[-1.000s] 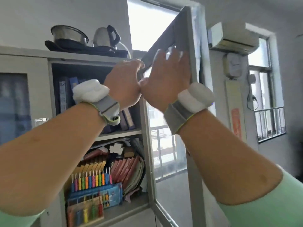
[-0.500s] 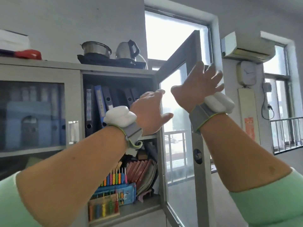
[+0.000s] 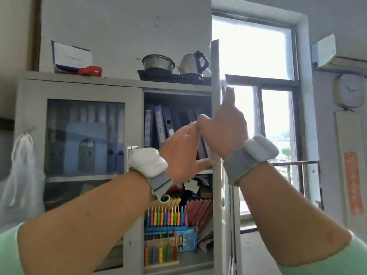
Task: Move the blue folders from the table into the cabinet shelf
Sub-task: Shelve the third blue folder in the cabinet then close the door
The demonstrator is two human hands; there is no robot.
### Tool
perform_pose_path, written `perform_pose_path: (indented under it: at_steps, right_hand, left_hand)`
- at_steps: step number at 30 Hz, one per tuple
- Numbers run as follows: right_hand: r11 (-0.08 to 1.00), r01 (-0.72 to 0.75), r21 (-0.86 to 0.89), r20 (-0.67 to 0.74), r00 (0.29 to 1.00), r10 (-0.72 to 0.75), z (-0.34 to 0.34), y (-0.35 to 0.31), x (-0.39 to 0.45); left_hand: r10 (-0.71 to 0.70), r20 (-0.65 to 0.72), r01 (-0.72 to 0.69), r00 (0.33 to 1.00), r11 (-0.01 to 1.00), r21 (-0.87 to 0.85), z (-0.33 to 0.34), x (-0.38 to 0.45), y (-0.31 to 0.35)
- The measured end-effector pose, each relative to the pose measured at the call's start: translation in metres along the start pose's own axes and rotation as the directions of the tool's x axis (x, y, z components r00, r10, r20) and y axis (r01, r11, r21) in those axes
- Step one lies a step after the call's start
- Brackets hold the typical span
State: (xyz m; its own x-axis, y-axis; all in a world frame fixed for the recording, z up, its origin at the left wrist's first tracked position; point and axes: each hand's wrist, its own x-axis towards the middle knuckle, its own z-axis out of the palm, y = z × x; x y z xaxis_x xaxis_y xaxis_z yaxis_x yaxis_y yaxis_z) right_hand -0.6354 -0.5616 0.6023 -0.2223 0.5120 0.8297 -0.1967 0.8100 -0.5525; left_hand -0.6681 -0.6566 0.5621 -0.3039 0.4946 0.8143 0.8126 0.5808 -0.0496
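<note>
Several blue folders (image 3: 160, 124) stand upright on the upper shelf of the grey metal cabinet (image 3: 79, 86); more show behind its shut left glass door (image 3: 85, 135). No table is in view. The right cabinet door (image 3: 216, 62) stands open, edge-on to me. My left hand (image 3: 181, 153) is empty with fingers spread, in front of the folders, thumb near the shelf edge. My right hand (image 3: 225, 130) holds the door's edge, thumb on the inner side and a finger pointing up along the outer side.
A steel pot (image 3: 158, 63) and a kettle (image 3: 193, 62) sit on a dark tray on top of the cabinet, beside a box (image 3: 71, 56). Abacuses (image 3: 166, 217) and red books fill the lower shelf. A plastic bag (image 3: 21, 167) hangs at the left. A bright window (image 3: 252, 48) is at the right.
The door has swung round until it shows edge-on. My right hand went from flat on the door to its edge. My left hand moved toward the folders on the shelf.
</note>
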Motion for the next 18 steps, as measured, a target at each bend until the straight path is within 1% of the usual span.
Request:
perform_pose_path:
  at_steps: [1,3,4,6,8,10,13,18]
  right_hand:
    - [0.998,0.036,0.042,0.041,0.998,-0.038,0.004,-0.001,-0.005]
    - [0.982,0.126,0.139,0.185,0.971,-0.151,0.026,0.001,-0.015]
    - [0.974,0.152,0.171,0.247,0.950,-0.191,0.039,0.003,-0.019]
    - [0.965,0.172,0.196,0.348,0.908,-0.233,0.064,0.009,-0.028]
    - [0.965,0.185,0.187,0.431,0.867,-0.249,0.085,0.015,-0.039]
    - [0.971,0.175,0.163,0.502,0.833,-0.234,0.108,0.023,-0.049]
    - [0.980,0.164,0.112,0.592,0.781,-0.199,0.136,0.037,-0.061]
    - [0.981,0.184,0.060,0.684,0.708,-0.175,0.181,0.054,-0.067]
  left_hand:
    - [0.008,0.007,-0.007,1.000,1.000,-0.007,0.002,-0.004,-0.006]
    - [0.015,0.019,-0.015,1.000,1.000,0.014,0.007,-0.013,-0.029]
    - [0.004,0.012,-0.005,1.000,0.999,0.052,0.012,-0.017,-0.044]
    - [-0.023,0.009,0.021,1.000,0.983,0.183,0.024,-0.024,-0.076]
    - [-0.036,0.048,0.020,0.998,0.955,0.297,0.038,-0.030,-0.106]
    - [-0.079,0.093,0.038,0.992,0.924,0.382,0.053,-0.032,-0.138]
    - [-0.152,0.146,0.069,0.978,0.885,0.460,0.075,-0.028,-0.178]
    - [-0.233,0.211,0.081,0.949,0.831,0.550,0.111,-0.011,-0.226]
